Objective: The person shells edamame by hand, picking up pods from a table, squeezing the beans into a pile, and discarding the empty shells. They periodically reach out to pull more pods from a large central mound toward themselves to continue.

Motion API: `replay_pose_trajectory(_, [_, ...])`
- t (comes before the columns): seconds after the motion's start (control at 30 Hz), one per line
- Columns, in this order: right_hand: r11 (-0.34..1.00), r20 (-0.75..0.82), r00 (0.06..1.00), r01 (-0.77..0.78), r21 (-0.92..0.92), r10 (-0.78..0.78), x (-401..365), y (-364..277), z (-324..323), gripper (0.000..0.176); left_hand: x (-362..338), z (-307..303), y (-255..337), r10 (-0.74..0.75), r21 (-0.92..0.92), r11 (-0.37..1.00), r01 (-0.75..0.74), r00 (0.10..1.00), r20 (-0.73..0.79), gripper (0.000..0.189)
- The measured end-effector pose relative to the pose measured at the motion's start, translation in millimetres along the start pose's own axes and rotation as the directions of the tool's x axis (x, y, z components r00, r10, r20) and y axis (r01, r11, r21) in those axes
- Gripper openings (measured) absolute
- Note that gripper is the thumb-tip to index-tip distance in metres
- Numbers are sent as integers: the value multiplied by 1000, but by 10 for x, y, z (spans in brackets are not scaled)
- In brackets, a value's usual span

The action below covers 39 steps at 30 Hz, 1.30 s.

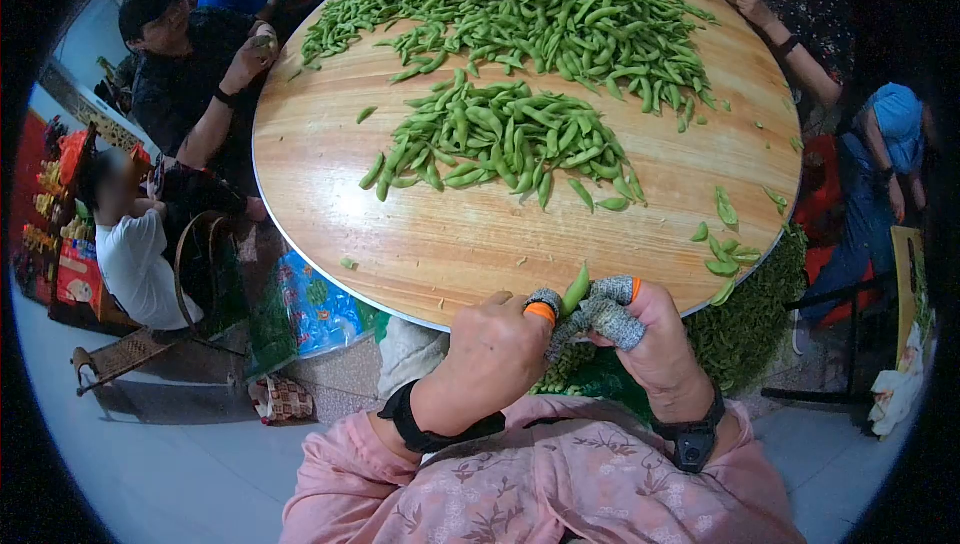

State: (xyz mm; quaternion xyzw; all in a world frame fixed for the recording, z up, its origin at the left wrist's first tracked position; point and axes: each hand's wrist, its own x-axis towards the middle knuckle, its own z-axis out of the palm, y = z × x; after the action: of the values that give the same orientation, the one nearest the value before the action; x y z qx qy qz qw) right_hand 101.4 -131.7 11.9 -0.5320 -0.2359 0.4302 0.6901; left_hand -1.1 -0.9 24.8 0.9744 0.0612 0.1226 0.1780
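Observation:
My left hand [495, 349] and my right hand [650, 344] meet in front of the table's near edge. Grey finger covers with orange bands are on some fingers of both. A green pod [576, 290] stands upright between the covered fingertips, pinched by my left hand; the fingers of my right hand are curled against it, and what they grip is hidden. Beyond them, a smaller pile of pods [500, 134] lies on the round wooden table [400, 244], with a large heap [560, 14] behind it. A few loose pods [722, 266] lie near the right edge.
People sit around the table: one in a black cap [165, 54] at left, one in a white shirt [145, 264], others at right. Blue plastic bags [315, 304] are below the near left edge. Green plant scraps [745, 329] pile up below the near right edge.

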Motion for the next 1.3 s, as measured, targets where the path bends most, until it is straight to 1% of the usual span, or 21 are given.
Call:
replay_pose_trajectory(0.2, [1000, -81, 997, -9, 17, 11, 3, 19, 48, 9, -13, 42, -17, 21, 65, 998, -25, 998, 53, 25])
replay_pose_trajectory(0.37, [999, -31, 999, -17, 31, 18, 38, 131, -45, 8, -31, 115, -31, 8, 60, 998, -12, 998, 70, 21])
replay_pose_trajectory(0.43, [999, -1, 1000, -7, 48, 7, 49, 139, -50, 7, -42, 162, -80, -66, -119, 989, 84, 986, 151, 14])
replay_pose_trajectory(0.47, [994, 24, 1000, 9, 112, -12, 57, 139, -40, 7, -51, 190, -110, -66, -118, 989, 84, 986, 151, 14])
replay_pose_trajectory(0.5, [984, 47, 998, 23, 175, -32, 61, 139, -36, 8, -58, 220, -138, -58, -392, 914, 99, 992, 116, 11])
replay_pose_trajectory(0.53, [984, 46, 998, 24, 176, -33, 68, 163, -51, 8, -59, 231, -149, -59, -636, 766, 97, 995, 81, 11])
replay_pose_trajectory(0.57, [983, 63, 996, 47, 179, -59, 78, 205, -75, 8, -59, 218, -136, -57, -636, 766, 97, 995, 82, 11])
replay_pose_trajectory(0.63, [981, 81, 993, 70, 181, -86, 78, 227, -84, 9, -51, 157, -91, -101, -864, 469, 182, 983, 153, 19])
replay_pose_trajectory(0.67, [978, 86, 992, 77, 193, -95, 77, 225, -76, 10, -70, 176, -95, -101, -864, 469, 181, 983, 151, 19])
replay_pose_trajectory(0.73, [975, 91, 990, 84, 206, -104, 79, 224, -72, 11, -120, 234, -104, -207, -923, 78, 377, 912, 355, 26])
replay_pose_trajectory(0.77, [979, 101, 988, 93, 181, -113, 79, 226, -75, 11, -115, 227, -103, -207, -923, 79, 377, 912, 355, 26])
replay_pose_trajectory(0.83, [982, 112, 986, 106, 156, -124, 79, 202, -75, 11, -85, 184, -99, -166, -892, -100, 441, 877, 452, 27])
replay_pose_trajectory(0.93, [997, 76, 994, 78, 28, -80, 56, 118, -78, 9, -62, 212, -98, -169, -917, -41, 397, 902, 398, 28])
replay_pose_trajectory(1.0, [976, 60, 989, 141, -165, -133, 55, 92, -79, 6, -43, 199, -74, -192, -930, -2, 367, 913, 361, 28])
replay_pose_trajectory(1.07, [965, 85, 981, 189, -181, -177, 62, 117, -86, 6, -38, 204, -79, -213, -940, 35, 339, 921, 325, 28])
replay_pose_trajectory(1.13, [951, 112, 969, 240, -197, -221, 79, 148, -88, 6, -42, 224, -144, -134, -898, -189, 397, 896, 424, 28])
replay_pose_trajectory(1.17, [978, 91, 981, 181, -101, -172, 87, 166, -87, 6, -46, 232, -173, -134, -898, -189, 397, 896, 424, 28])
replay_pose_trajectory(1.2, [993, 76, 990, 121, -3, -121, 92, 175, -85, 7, -49, 237, -203, -120, -911, -104, 399, 904, 410, 27])
replay_pose_trajectory(1.23, [993, 79, 990, 121, -3, -121, 96, 174, -79, 7, -50, 233, -224, -107, -918, -17, 397, 912, 397, 27])
replay_pose_trajectory(1.27, [985, 101, 985, 147, -85, -139, 99, 172, -71, 7, -45, 221, -222, -110, -918, -17, 396, 912, 395, 27])
replay_pose_trajectory(1.3, [971, 123, 980, 174, -165, -154, 99, 168, -67, 7, -34, 211, -203, -192, -902, 34, 430, 889, 416, 24])
